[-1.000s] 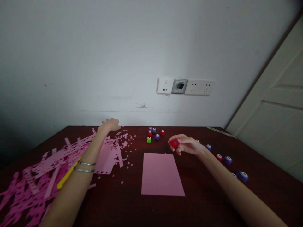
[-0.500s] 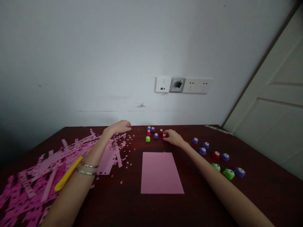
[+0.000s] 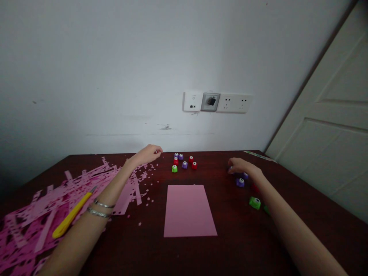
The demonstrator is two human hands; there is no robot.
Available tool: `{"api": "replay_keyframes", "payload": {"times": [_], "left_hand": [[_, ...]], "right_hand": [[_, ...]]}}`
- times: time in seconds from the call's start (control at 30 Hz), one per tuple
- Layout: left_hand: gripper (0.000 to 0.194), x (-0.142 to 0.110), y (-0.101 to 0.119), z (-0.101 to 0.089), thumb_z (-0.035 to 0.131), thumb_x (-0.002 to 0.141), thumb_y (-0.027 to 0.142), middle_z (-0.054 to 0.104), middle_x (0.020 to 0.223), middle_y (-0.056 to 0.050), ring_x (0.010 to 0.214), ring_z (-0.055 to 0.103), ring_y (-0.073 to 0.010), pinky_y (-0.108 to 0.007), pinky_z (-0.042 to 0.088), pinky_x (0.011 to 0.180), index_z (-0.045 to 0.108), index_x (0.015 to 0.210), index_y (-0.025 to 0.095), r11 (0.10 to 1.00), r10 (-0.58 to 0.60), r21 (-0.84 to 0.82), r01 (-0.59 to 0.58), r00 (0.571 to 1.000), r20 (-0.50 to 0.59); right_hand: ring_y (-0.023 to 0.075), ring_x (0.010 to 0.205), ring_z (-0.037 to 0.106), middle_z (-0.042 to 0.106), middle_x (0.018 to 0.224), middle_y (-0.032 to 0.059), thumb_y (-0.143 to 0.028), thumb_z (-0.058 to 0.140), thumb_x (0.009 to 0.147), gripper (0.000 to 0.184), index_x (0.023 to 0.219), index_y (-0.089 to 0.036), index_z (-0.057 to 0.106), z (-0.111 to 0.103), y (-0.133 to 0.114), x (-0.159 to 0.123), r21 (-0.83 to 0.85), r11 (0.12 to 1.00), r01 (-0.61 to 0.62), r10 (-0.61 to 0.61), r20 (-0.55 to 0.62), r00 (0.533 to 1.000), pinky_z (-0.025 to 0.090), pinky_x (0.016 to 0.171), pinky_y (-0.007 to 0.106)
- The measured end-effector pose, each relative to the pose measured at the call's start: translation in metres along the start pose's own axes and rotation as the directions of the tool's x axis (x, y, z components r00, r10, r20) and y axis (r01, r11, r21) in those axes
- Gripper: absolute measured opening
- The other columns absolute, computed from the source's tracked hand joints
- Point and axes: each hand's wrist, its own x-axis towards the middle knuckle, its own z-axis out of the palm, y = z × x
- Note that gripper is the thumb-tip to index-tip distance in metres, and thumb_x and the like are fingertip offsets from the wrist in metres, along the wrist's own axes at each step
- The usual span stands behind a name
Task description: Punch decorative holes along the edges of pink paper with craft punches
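My right hand (image 3: 241, 166) reaches to the right side of the table, its fingers closed around a small purple craft punch (image 3: 230, 168) that they mostly cover. Just below it sit another purple punch (image 3: 240, 182) and a green punch (image 3: 255, 202); my forearm partly hides a red one. My left hand (image 3: 148, 154) is near the table's back edge, fingers curled in with nothing visible in them. Between the hands stands a group of punches, among them a green one (image 3: 174, 168), a red one (image 3: 194, 165) and a purple one (image 3: 184, 165).
A pink paper sheet (image 3: 189, 211) lies at the table's middle. On the left are punched pink paper strips (image 3: 47, 226), tiny cut-outs and a yellow utility knife (image 3: 71, 215) with its tip showing. A wall with sockets (image 3: 234, 103) rises behind; a white door (image 3: 330, 115) stands right.
My right hand has left the red punch in the back group and moved right to a purple punch. My left hand has barely moved. The view has turned slightly right.
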Motion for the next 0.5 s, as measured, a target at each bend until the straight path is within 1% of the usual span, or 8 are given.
{"api": "replay_keyframes", "payload": {"times": [0.07, 0.13, 0.2, 0.23, 0.3, 0.37, 0.43, 0.5], "left_hand": [[0.030, 0.001, 0.001, 0.004, 0.043, 0.078, 0.027, 0.067, 0.090, -0.008, 0.079, 0.059, -0.0181, -0.027, 0.042, 0.074, 0.065, 0.092, 0.013, 0.999, 0.008, -0.034, -0.008, 1.000, 0.000], [0.029, 0.002, 0.000, 0.010, 0.044, 0.078, 0.027, 0.068, 0.089, -0.008, 0.078, 0.059, -0.0173, -0.026, 0.042, 0.073, 0.065, 0.092, 0.014, 0.998, 0.022, -0.066, -0.021, 1.000, 0.001], [0.028, 0.004, -0.001, 0.016, 0.044, 0.078, 0.027, 0.068, 0.090, -0.007, 0.079, 0.060, -0.0168, -0.026, 0.043, 0.074, 0.065, 0.093, 0.015, 0.994, 0.038, -0.107, -0.038, 0.999, -0.004], [0.028, 0.005, 0.000, 0.018, 0.045, 0.078, 0.027, 0.068, 0.090, -0.007, 0.080, 0.060, -0.0166, -0.026, 0.043, 0.074, 0.065, 0.093, 0.015, 0.990, 0.043, -0.132, -0.044, 0.999, -0.008], [0.027, 0.006, 0.005, 0.023, 0.046, 0.078, 0.026, 0.068, 0.091, -0.006, 0.081, 0.060, -0.0162, -0.027, 0.044, 0.076, 0.064, 0.093, 0.015, 0.979, 0.052, -0.197, -0.055, 0.998, -0.021], [0.025, 0.007, 0.015, 0.027, 0.047, 0.077, 0.025, 0.068, 0.091, -0.006, 0.082, 0.061, -0.0158, -0.027, 0.044, 0.078, 0.064, 0.093, 0.015, 0.959, 0.058, -0.277, -0.066, 0.998, -0.034], [0.024, 0.006, 0.027, 0.030, 0.048, 0.077, 0.024, 0.068, 0.091, -0.006, 0.083, 0.061, -0.0154, -0.028, 0.044, 0.079, 0.064, 0.092, 0.015, 0.930, 0.072, -0.357, -0.082, 0.997, -0.042], [0.024, 0.006, 0.038, 0.033, 0.048, 0.078, 0.024, 0.067, 0.092, -0.005, 0.083, 0.060, -0.0149, -0.028, 0.045, 0.078, 0.063, 0.093, 0.016, 0.905, 0.096, -0.413, -0.101, 0.995, -0.032]], "right_hand": [[0.0201, 0.075, 0.063, 0.067, 0.084, 0.0090, -0.019, 0.067, 0.063, 0.022, 0.084, -0.013, 0.067, 0.002, 0.007, 0.001, 0.039, 0.999, 0.025, -0.027, 0.046, 0.999, 0.045, 0.060, 0.024], [0.0196, 0.074, 0.063, 0.068, 0.083, 0.0093, -0.018, 0.066, 0.064, 0.021, 0.083, -0.011, 0.068, 0.001, 0.009, 0.000, 0.093, 0.995, 0.034, -0.038, 0.047, 0.998, 0.046, 0.060, 0.024], [0.0196, 0.076, 0.063, 0.068, 0.086, 0.0093, -0.021, 0.067, 0.065, 0.025, 0.088, -0.011, 0.068, -0.003, 0.007, -0.004, 0.234, 0.971, 0.045, -0.061, 0.061, 0.996, 0.048, 0.061, 0.025], [0.0193, 0.078, 0.063, 0.068, 0.090, 0.0091, -0.024, 0.066, 0.067, 0.029, 0.093, -0.012, 0.068, -0.006, 0.004, -0.008, 0.345, 0.936, 0.067, -0.102, 0.082, 0.991, 0.049, 0.063, 0.025], [0.0186, 0.086, 0.062, 0.066, 0.101, 0.0089, -0.030, 0.065, 0.071, 0.035, 0.103, -0.015, 0.065, -0.011, -0.005, -0.015, 0.600, 0.789, 0.131, -0.248, 0.116, 0.962, 0.050, 0.070, 0.026], [0.0178, 0.095, 0.059, 0.062, 0.112, 0.0091, -0.031, 0.066, 0.072, 0.042, 0.111, -0.018, 0.062, -0.014, -0.018, -0.023, 0.794, 0.586, 0.164, -0.408, 0.113, 0.906, 0.050, 0.078, 0.027], [0.0170, 0.099, 0.058, 0.059, 0.118, 0.0095, -0.029, 0.068, 0.071, 0.044, 0.113, -0.019, 0.060, -0.015, -0.031, -0.028, 0.898, 0.414, 0.152, -0.523, 0.098, 0.847, 0.049, 0.082, 0.027], [0.0164, 0.100, 0.058, 0.057, 0.121, 0.0099, -0.028, 0.069, 0.071, 0.043, 0.113, -0.019, 0.060, -0.014, -0.043, -0.031, 0.947, 0.297, 0.124, -0.599, 0.083, 0.797, 0.049, 0.082, 0.026]]}}
